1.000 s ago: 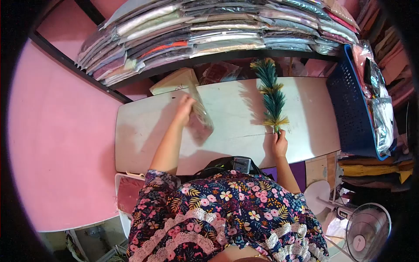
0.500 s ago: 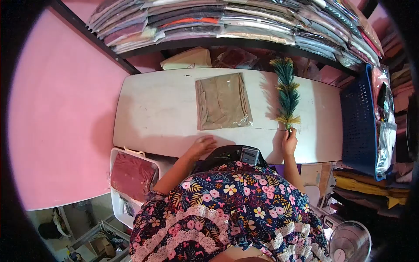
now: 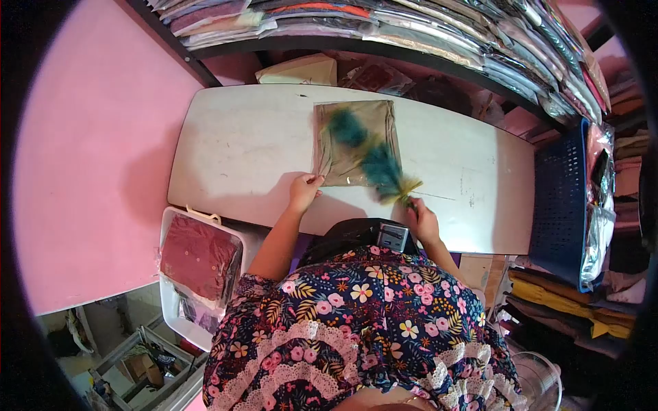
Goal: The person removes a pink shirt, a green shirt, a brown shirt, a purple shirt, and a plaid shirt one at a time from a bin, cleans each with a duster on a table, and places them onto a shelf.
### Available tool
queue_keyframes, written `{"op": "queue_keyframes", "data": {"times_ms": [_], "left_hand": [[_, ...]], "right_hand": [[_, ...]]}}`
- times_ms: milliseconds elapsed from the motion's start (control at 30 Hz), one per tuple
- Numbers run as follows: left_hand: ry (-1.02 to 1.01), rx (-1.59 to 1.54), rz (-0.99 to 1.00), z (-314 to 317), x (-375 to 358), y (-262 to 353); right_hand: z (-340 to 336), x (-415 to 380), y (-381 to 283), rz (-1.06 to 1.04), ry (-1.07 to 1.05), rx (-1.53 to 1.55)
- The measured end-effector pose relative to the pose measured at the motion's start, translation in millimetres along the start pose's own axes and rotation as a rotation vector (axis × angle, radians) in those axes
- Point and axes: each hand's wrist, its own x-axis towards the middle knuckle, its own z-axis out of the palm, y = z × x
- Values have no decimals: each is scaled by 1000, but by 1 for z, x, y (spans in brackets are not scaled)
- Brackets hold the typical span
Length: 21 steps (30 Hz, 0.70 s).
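A brown folded garment in a clear plastic packet (image 3: 343,164) is laid flat on the white worktop (image 3: 236,144), near the middle of its length and towards the far edge. A feather duster (image 3: 380,164), green with yellow tufts, is held slantwise across the packet; its feathers are blurred, so it cannot be told how firmly they are pressed on the plastic. The duster's handle end is clamped in the right grip (image 3: 423,220), with the fingers wrapped around it, just beyond the packet's near right corner. The packet's near left corner is touched by the fingertips of the left grip (image 3: 306,193); whether that corner is pinched between thumb and finger cannot be told.

Beside the worktop, on the left, a maroon garment (image 3: 199,253) in plastic is contained in a white tub (image 3: 179,327). At the right end a blue perforated basket (image 3: 558,198) is placed, by which more plastic-wrapped items (image 3: 596,226) are held. Above the far edge, rows of bagged garments (image 3: 432,41) are stacked on a dark-framed shelf (image 3: 329,43), and a cream-coloured package (image 3: 299,70) is set beneath it. A floral top (image 3: 370,322) is worn by the person.
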Motion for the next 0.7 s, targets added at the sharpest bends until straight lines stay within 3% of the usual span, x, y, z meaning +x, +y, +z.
{"op": "queue_keyframes", "data": {"times_ms": [100, 233, 300, 333, 367, 433, 467, 567, 600, 633, 667, 700], "left_hand": [[25, 17, 25, -7, -6, 0], [114, -55, 51, -23, -6, -23], [281, -184, 333, -33, -3, -32], [333, -81, 187, -40, -6, -31], [334, -82, 187, -41, -8, -29], [476, -97, 465, -43, -15, -23], [469, -131, 429, -42, -20, -17], [490, 19, 504, -36, -22, -9], [490, 19, 507, -34, -24, -2], [547, 220, 649, -29, -27, 8], [600, 423, 787, -24, -29, 17], [515, 381, 779, -19, -31, 22]], "right_hand": [[7, 13, 0, 174, 91, 64], [10, 10, -7, -50, -64, 132], [12, 10, -1, -387, -204, 90], [8, 11, -1, -399, -215, 65], [5, 13, -2, -400, -215, 66], [-1, 18, -15, -173, -152, 92], [-1, 22, -25, -34, -101, 135], [9, 30, -25, 20, -135, 94], [16, 29, -15, -135, -195, 72], [13, 29, -16, -136, -191, 72], [10, 30, -15, -308, -233, 93], [4, 31, -20, -480, -277, 112]]}}
